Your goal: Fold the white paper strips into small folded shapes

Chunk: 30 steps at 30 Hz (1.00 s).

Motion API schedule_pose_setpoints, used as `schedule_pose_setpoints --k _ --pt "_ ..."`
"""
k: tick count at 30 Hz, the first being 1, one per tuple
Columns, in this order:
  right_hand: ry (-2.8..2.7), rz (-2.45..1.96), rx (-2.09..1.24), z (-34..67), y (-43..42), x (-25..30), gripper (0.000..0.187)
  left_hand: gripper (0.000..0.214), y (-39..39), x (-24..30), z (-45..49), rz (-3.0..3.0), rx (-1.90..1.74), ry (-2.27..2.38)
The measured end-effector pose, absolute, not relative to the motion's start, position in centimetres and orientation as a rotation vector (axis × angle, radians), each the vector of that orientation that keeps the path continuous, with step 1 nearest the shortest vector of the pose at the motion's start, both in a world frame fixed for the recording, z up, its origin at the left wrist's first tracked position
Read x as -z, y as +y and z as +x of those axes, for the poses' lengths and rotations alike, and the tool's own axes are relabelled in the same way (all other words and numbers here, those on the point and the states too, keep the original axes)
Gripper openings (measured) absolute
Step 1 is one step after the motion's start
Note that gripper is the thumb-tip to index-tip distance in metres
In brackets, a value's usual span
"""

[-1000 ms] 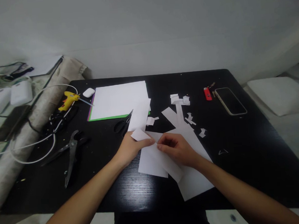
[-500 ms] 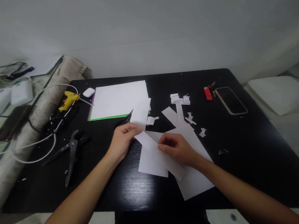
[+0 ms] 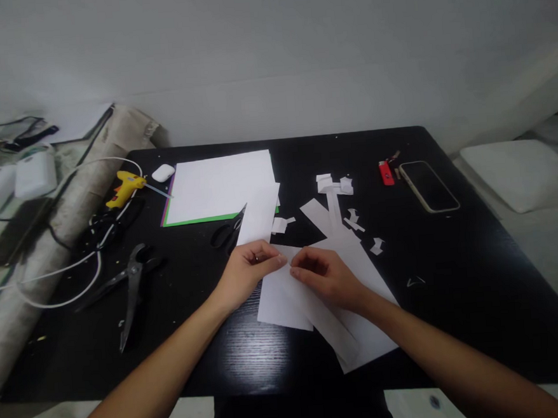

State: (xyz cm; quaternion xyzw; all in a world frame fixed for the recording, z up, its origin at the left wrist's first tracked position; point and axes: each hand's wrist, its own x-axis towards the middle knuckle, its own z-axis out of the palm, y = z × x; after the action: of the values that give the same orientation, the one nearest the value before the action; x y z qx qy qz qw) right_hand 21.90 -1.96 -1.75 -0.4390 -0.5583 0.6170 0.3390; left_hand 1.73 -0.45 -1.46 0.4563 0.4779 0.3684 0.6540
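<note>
Pliers (image 3: pixel 134 270) left of left hand (image 3: pixel 245 272), partly covered scissors (image 3: pixel 238 223) beyond it.

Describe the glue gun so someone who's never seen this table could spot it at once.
On the black table, look toward the far left corner, just left of the stacked sheets. The glue gun lies there beside a small white case, a pale stick jutting from it toward the sheets. Its yellow body sets it apart from that white case and the dark pliers nearer the front.
</note>
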Motion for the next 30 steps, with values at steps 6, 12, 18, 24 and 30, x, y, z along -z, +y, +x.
schedule_pose_setpoints --k 6,12,18,24,30 --pt "-1.416 -1.105 -1.598 21.8 -1.9 2.1 0.012 0.021 -0.7 1.4 2.0 1.144 -0.77 1.07" --pt "-1.432 -1.11 -1.603 21.8 -2.0 2.1 0.013 0.019 -0.9 1.4 2.0 1.194 -0.769 1.042" --pt "-1.444 -1.128 -1.616 22.0 -1.9 1.9 0.011 0.017 -0.2 1.5 1.4 1.108 -0.909 1.125" --pt "-1.44 -1.129 -1.644 22.2 -1.9 2.1 0.011 0.014 1.2 1.5 0.0 0.926 -1.143 1.174" --pt "-1.42 -1.111 -1.667 22.2 -1.8 1.9 0.012 0.014 2.2 0.9 -0.7 0.772 -1.303 1.205"
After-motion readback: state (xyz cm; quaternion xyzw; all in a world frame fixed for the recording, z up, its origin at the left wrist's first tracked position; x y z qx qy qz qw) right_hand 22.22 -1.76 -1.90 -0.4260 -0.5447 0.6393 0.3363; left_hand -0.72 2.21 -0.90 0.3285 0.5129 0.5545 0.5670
